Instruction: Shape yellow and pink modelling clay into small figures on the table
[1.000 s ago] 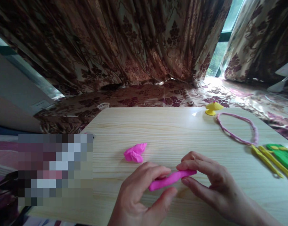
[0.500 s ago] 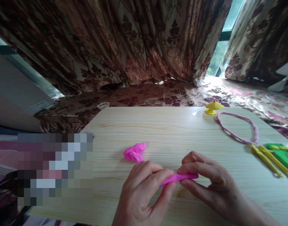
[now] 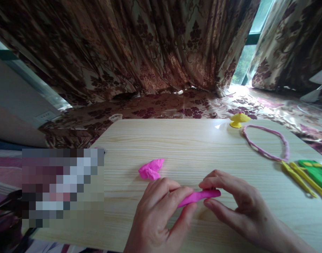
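Observation:
A bright pink clay roll (image 3: 198, 197) is pinched between both hands just above the light wooden board (image 3: 176, 147). My left hand (image 3: 161, 218) grips its left end between thumb and fingers. My right hand (image 3: 234, 203) pinches its right end with fingertips and thumb. A crumpled lump of the same pink clay (image 3: 150, 169) lies on the board a little beyond my left hand.
At the board's far right lie a thin pale-pink clay loop (image 3: 266, 143), a small yellow clay figure (image 3: 238, 120), several yellow clay strips (image 3: 300, 177) and a green clay piece (image 3: 317, 174). Patterned curtains (image 3: 140, 52) hang behind. A blurred patch covers the left side.
My left hand has slid right along the pink roll, covering more of it, so less of the roll shows. The right hand has stayed nearly in place.

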Demonstrator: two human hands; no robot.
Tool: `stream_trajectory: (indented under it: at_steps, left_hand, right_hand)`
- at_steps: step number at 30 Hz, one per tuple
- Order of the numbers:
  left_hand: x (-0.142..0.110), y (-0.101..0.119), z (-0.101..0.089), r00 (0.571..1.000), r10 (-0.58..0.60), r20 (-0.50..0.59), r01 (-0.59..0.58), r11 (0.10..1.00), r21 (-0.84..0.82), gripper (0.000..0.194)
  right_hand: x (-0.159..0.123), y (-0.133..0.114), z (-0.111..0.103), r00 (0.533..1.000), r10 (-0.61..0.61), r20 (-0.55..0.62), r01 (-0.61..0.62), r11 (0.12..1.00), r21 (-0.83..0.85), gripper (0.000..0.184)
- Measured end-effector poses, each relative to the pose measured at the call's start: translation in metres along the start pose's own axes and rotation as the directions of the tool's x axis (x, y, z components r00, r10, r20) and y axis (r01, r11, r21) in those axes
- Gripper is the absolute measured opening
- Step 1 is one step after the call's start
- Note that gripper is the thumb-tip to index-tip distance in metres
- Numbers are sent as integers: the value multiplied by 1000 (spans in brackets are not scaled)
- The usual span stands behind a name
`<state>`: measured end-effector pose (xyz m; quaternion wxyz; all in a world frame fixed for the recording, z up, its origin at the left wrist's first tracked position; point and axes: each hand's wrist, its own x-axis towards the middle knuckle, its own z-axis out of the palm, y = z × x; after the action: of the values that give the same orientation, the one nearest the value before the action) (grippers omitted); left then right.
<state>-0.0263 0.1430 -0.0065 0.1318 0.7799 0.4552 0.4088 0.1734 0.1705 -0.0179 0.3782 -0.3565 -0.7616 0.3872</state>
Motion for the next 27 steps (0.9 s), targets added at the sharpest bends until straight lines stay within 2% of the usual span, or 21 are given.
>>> stream_trajectory:
  at_steps: [4, 13, 17, 22, 27]
  left_hand:
    - [2, 0, 2, 1000, 30, -1, -30, 999, 37, 30]
    - [2, -2, -2, 996, 84, 31, -86, 994, 70, 28]
    - [2, -2, 0, 997, 78, -2, -77, 993, 94, 35]
    - [3, -1, 0, 995, 97, 13, -97, 991, 87, 26]
    - [2, -3, -2, 994, 106, 4, -106, 991, 82, 29]
  right_hand:
    - [4, -3, -1, 998, -12, 54, 10, 999, 42, 18]
    - [1, -2, 0, 998, -2, 56, 1, 1000, 29, 22]
    - [3, -3, -2, 997, -7, 71, 3, 999, 46, 20]
    - [1, -3, -2, 998, 3, 66, -6, 999, 42, 22]
    - [1, -1, -3, 998, -1, 58, -1, 999, 34, 21]
